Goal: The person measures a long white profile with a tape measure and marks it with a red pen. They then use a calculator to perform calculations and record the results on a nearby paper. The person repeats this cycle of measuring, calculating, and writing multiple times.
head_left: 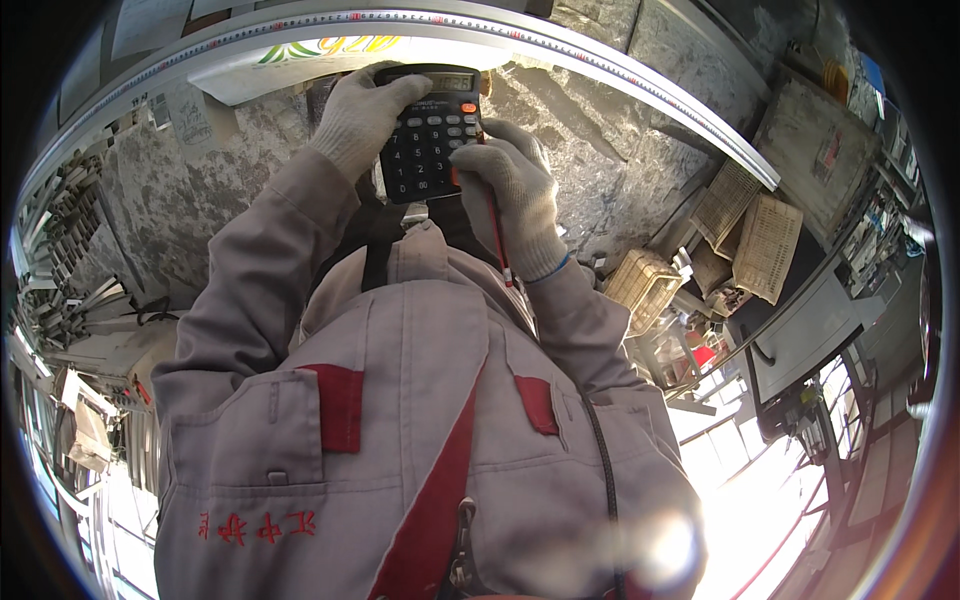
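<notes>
A black calculator with grey and orange keys is held in front of my body. My left hand, in a pale knitted glove, grips its upper left side, thumb near the display and the other fingers out of sight behind. At its right edge is my right hand, also gloved, with fingers curled and the index fingertip by the lower right keys. A thin red pencil or pen sticks out from under that hand's fingers and points down towards the wrist.
Beyond the calculator a long metal rail with a measuring tape curves across the stained work surface. A printed white sheet lies beneath it. Plastic crates stand at right, and metal profiles are stacked at left.
</notes>
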The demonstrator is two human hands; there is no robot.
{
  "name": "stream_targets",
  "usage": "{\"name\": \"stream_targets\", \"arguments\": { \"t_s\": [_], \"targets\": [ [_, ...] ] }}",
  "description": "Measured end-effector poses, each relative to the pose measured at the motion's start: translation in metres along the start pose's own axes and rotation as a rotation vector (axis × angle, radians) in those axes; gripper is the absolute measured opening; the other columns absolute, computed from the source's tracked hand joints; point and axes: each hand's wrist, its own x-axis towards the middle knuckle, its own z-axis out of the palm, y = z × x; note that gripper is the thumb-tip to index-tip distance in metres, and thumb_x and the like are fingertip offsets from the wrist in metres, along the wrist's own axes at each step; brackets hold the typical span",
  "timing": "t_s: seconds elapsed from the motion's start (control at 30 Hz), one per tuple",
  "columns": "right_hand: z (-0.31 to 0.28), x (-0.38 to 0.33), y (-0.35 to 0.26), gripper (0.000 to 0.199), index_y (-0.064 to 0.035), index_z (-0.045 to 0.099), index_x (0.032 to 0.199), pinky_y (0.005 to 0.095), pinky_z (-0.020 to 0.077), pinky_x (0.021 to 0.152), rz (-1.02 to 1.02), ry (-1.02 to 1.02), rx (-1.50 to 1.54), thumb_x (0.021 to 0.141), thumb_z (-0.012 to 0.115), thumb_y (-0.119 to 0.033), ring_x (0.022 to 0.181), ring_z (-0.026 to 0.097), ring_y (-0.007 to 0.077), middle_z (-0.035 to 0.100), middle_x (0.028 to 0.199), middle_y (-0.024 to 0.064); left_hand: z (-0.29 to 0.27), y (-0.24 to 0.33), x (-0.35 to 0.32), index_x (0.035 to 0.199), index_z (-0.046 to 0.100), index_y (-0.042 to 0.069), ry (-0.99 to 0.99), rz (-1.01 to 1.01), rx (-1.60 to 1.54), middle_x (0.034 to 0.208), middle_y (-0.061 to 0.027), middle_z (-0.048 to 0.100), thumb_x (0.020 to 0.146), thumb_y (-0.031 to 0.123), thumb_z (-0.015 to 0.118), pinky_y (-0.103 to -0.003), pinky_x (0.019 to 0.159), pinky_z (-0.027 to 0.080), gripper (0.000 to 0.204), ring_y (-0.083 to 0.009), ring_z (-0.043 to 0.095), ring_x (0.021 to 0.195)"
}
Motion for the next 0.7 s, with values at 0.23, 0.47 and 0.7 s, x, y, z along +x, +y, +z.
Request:
{"name": "stream_targets", "arguments": {
  "t_s": [0.23, 0.47, 0.7],
  "targets": [
    [0.012, 0.010, -0.018, 0.030, -0.0166, 0.069, 0.100, 0.0490, 0.0550, 0.097, -0.082, 0.029, 0.084, 0.076, 0.080, -0.003, 0.115, 0.069, 0.0341, 0.074, 0.099, 0.0038, 0.008, -0.008, 0.004, 0.121, 0.074, -0.007, -0.038, 0.067, -0.036, 0.108, -0.0111, 0.077, 0.094, 0.022, 0.078, -0.031, 0.085, 0.058, 0.040, -0.0154, 0.072, 0.093],
    [0.021, 0.016, -0.032, 0.027, -0.0185, 0.069, 0.098, 0.0505, 0.0531, 0.102, -0.129, -0.077, -0.020, 0.077, 0.078, -0.005, 0.122, 0.065, 0.0323, 0.073, 0.104, 0.0026, 0.007, -0.009, -0.001, 0.119, 0.075, -0.006, -0.020, 0.034, -0.077, 0.107, -0.0097, 0.077, 0.095, 0.020, 0.076, -0.030, 0.085, 0.058, 0.036, -0.0148, 0.071, 0.092],
    [0.018, 0.012, -0.035, 0.028, -0.0186, 0.069, 0.096, 0.0509, 0.0546, 0.101, -0.122, 0.015, 0.039, 0.074, 0.080, -0.006, 0.120, 0.066, 0.0316, 0.074, 0.103, 0.0006, -0.005, -0.008, 0.002, 0.118, 0.075, -0.007, 0.035, 0.108, -0.003, 0.106, -0.0102, 0.078, 0.093, 0.023, 0.078, -0.031, 0.084, 0.058, 0.039, -0.0149, 0.071, 0.091]
  ]
}}
